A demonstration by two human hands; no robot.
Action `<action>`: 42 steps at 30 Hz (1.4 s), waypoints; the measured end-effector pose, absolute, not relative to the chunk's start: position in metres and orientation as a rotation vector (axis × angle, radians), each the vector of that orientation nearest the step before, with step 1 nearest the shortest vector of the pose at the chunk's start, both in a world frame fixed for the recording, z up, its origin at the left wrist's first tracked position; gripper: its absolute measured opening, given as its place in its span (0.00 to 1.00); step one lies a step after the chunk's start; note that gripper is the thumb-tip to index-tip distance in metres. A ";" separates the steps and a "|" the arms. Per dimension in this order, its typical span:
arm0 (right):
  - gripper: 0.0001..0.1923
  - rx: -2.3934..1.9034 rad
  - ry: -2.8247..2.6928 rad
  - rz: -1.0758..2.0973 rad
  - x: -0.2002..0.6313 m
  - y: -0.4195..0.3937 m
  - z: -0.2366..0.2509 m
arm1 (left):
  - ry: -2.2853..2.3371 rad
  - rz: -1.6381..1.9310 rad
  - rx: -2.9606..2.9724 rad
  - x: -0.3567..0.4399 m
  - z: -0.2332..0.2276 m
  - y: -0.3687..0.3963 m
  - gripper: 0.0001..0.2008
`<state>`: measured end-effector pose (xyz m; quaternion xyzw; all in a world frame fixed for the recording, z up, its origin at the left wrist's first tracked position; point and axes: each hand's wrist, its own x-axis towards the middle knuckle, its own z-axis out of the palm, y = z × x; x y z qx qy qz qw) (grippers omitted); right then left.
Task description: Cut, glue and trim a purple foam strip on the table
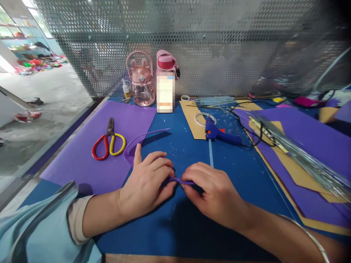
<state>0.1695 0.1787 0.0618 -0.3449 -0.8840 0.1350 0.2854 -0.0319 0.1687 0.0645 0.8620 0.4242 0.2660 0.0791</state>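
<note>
1. While both hands rest near the table's front edge, I note the left hand (146, 182) and right hand (211, 191) each pinching an end of the purple strip (181, 180).
2. Strip spans the gap between the fingertips, just above the blue mat (178, 146); scissors (108, 140) lie far left.

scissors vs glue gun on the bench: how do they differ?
The scissors have one red and one yellow handle loop; the glue gun is blue with a red trigger. The scissors lie closed on the purple sheet, on the side of the left hand; the glue gun lies on the blue mat, beyond the right hand. The glue gun trails a black cord; the scissors have none. Neither is touched by a hand.
</note>
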 end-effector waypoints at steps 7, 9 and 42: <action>0.04 -0.945 -2.315 0.389 0.173 0.182 0.063 | 1.387 0.766 2.464 -0.032 0.060 0.168 0.12; 0.05 -0.951 -2.314 0.388 0.173 0.183 0.062 | 1.391 0.868 2.455 -0.035 0.060 0.168 0.19; 0.05 -0.882 -2.024 0.541 0.172 0.211 0.064 | 1.354 0.512 2.684 -0.042 0.099 0.186 0.55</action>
